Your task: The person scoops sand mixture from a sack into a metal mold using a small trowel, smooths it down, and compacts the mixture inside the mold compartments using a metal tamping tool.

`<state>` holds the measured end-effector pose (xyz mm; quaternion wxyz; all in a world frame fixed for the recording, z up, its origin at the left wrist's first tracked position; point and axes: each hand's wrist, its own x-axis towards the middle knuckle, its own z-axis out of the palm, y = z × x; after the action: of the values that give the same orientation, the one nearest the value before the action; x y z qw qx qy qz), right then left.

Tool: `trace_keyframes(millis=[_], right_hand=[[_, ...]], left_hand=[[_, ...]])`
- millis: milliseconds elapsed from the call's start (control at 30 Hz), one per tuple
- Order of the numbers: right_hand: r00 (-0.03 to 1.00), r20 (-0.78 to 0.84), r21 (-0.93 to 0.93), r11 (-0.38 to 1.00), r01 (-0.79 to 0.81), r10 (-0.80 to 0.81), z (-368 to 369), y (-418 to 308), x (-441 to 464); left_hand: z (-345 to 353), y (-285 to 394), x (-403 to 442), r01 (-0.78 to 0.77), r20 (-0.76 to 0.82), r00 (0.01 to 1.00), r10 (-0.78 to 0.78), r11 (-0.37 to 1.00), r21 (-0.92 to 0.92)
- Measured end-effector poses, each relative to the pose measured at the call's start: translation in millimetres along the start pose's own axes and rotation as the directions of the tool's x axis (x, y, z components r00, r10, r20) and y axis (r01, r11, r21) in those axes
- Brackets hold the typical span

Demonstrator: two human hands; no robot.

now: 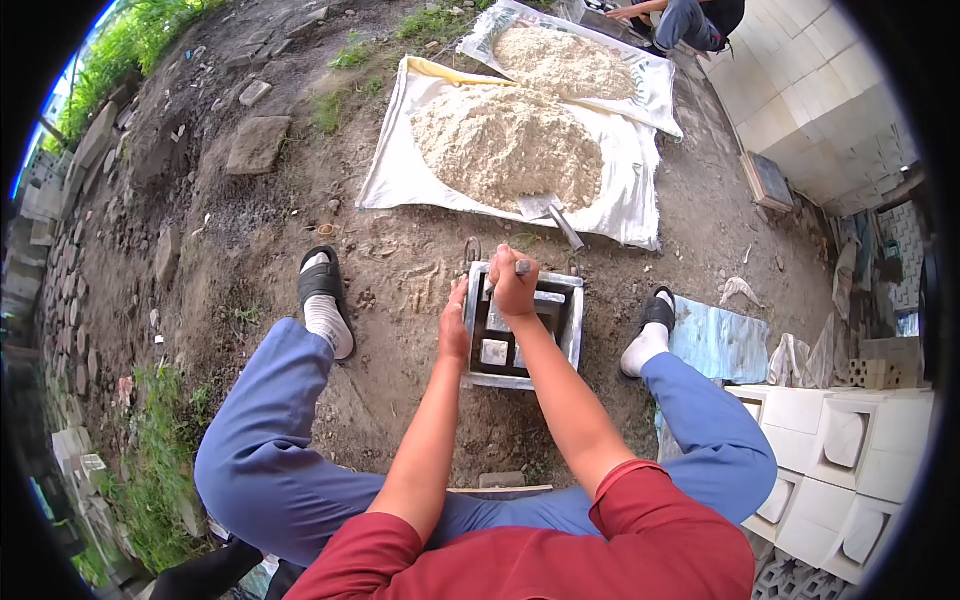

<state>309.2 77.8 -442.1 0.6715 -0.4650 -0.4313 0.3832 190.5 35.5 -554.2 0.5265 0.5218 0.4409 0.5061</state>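
Between my feet on the soil sits a square metal mould (575, 335) with thick grey walls and raised blocks (494, 352) inside. My right hand (514, 292) is over the mould's far left part, its fingers wrapped round a tool handle (522, 267) with a rounded grey end. The tool's lower part is hidden by the hand. My left hand (454, 325) lies along the mould's left wall with its fingers stretched out, holding nothing. Just beyond, a metal scoop (541, 206) rests at the near edge of a heap of pale, crumbly material (505, 140).
White sacks (392, 165) lie under two pale heaps (565, 62). At the top right a person (685, 25) sits with one arm out. Cream moulded blocks (850, 440) are stacked at right, near a blue sheet (722, 340). Stones (258, 145) and grass are on the left.
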Motion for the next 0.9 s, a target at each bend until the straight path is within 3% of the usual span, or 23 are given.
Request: trace_keyframes(millis=[200, 400, 567, 700, 900], right_hand=[[0.999, 0.000, 0.043, 0.998, -0.037, 0.037, 11, -36, 12], [0.991, 0.075, -0.194, 0.973, 0.123, -0.111, 10, -3, -7], [0.998, 0.033, -0.069, 0.996, -0.055, 0.058, 11, -9, 3], [0.996, 0.093, -0.074, 0.997, -0.008, 0.015, 24, -61, 2], [0.992, 0.129, -0.221, 0.974, 0.038, -0.010, 8, -8, -16]], left_hand=[[2, -1, 0, -0.018, -0.010, 1.000, 0.018, 0.999, -0.039], [5, -1, -5, -0.005, -0.020, 1.000, 0.005, 1.000, -0.009], [2, 5, 2, 0.001, -0.010, 1.000, -0.001, 1.000, 0.005], [3, 20, -2, 0.057, 0.022, 0.998, -0.057, 0.998, -0.030], [-1, 8, 0, 0.006, 0.037, 0.999, -0.006, 1.000, 0.001]])
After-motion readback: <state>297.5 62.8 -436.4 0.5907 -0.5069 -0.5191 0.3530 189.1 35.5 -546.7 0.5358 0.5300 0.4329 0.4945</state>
